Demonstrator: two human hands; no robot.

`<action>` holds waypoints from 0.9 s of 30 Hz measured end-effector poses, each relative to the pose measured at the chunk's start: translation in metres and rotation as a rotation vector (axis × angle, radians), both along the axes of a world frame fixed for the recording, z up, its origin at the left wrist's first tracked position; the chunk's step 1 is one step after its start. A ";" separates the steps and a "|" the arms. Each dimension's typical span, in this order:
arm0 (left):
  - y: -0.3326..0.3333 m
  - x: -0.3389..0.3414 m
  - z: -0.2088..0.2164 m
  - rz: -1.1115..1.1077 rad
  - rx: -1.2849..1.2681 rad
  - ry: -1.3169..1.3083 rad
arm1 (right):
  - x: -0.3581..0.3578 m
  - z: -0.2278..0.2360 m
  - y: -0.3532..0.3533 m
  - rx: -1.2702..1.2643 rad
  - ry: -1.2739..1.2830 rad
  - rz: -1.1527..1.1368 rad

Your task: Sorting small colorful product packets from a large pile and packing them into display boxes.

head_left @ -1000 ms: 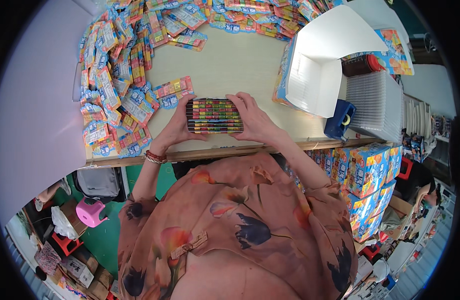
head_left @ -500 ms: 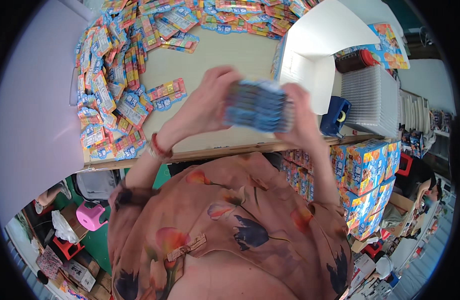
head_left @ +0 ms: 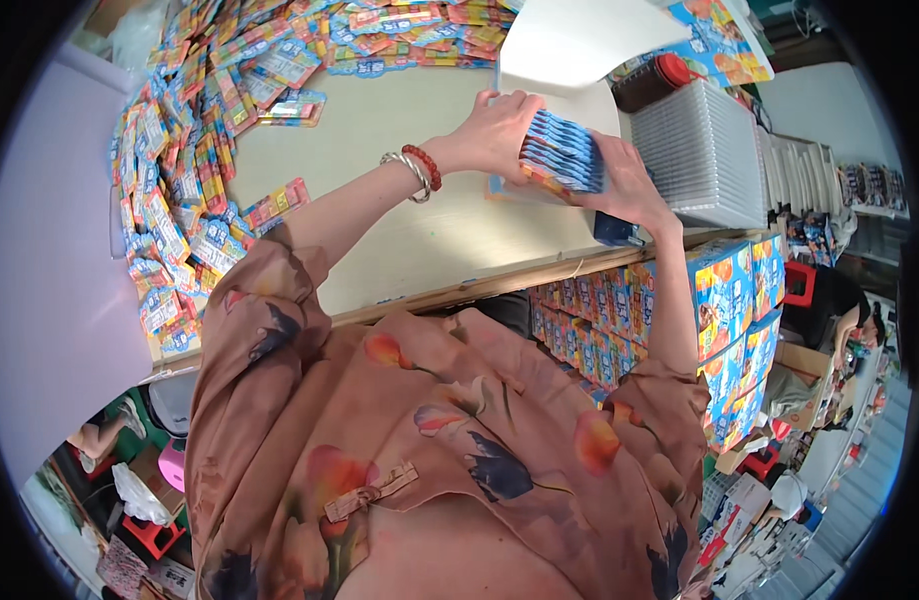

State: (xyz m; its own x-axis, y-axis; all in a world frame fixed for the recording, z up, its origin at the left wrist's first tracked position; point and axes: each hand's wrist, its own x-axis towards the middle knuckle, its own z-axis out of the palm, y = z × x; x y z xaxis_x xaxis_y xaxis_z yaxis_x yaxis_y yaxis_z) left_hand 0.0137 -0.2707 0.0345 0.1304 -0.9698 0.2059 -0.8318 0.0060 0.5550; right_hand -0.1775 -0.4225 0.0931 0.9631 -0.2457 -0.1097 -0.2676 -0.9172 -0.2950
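From the head camera I see both hands clamped on a stack of blue sachets [head_left: 562, 152], held clear of the counter [head_left: 409, 220] at about one o'clock in the frame. The left hand [head_left: 494, 130] closes over the stack's near end, its wrist ringed by a silver bangle [head_left: 409, 168] and a red bead bracelet [head_left: 425, 166]; the right hand [head_left: 624, 185] cups the stack from below and from its far side, fingers wrapped tight. The stack hangs just over the lip of an open white box [head_left: 569, 60], which sits at twelve o'clock, touching a block of clear ribbed trays [head_left: 704, 150] at two o'clock. Loose sachets [head_left: 179, 200] in blue, yellow and red lie heaped along the counter from nine round to twelve o'clock, well apart from the hands. Cartons printed in blue and orange [head_left: 724, 300] stand stacked below the counter edge at three o'clock. I judge the step in hand to be carrying a squared-up bundle toward the white box; the move ahead calls for keeping the stack pressed square between both palms so no sachet slips, then lowering it level inside the box walls.
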 end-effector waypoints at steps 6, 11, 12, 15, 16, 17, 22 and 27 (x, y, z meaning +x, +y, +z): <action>-0.005 -0.008 0.001 0.049 0.155 -0.093 | -0.010 -0.005 0.017 -0.257 -0.241 -0.024; -0.005 -0.009 0.000 0.068 0.156 -0.086 | -0.031 -0.038 0.027 -0.178 -0.419 -0.032; -0.005 -0.010 0.001 0.063 0.157 -0.083 | -0.032 -0.040 0.027 -0.139 -0.475 -0.047; -0.005 -0.011 0.004 0.022 0.197 -0.126 | -0.027 -0.028 0.019 -0.204 -0.433 0.048; -0.003 -0.011 0.005 0.005 0.209 -0.145 | -0.024 -0.023 0.017 -0.235 -0.395 0.115; -0.003 -0.013 0.004 -0.014 0.219 -0.162 | -0.021 -0.019 0.014 -0.261 -0.368 0.157; -0.008 -0.006 0.011 -0.043 0.465 0.029 | -0.017 -0.020 0.009 -0.271 -0.301 0.321; -0.009 -0.011 0.017 -0.054 0.425 -0.178 | -0.024 -0.015 0.006 -0.058 -0.236 0.279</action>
State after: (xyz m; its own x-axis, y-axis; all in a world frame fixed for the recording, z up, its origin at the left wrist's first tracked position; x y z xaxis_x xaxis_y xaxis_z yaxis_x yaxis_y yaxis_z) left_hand 0.0029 -0.2794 0.0511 0.0763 -0.9774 -0.1971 -0.9191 -0.1455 0.3660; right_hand -0.2014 -0.4170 0.0779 0.9911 0.0307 0.1298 0.0644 -0.9623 -0.2643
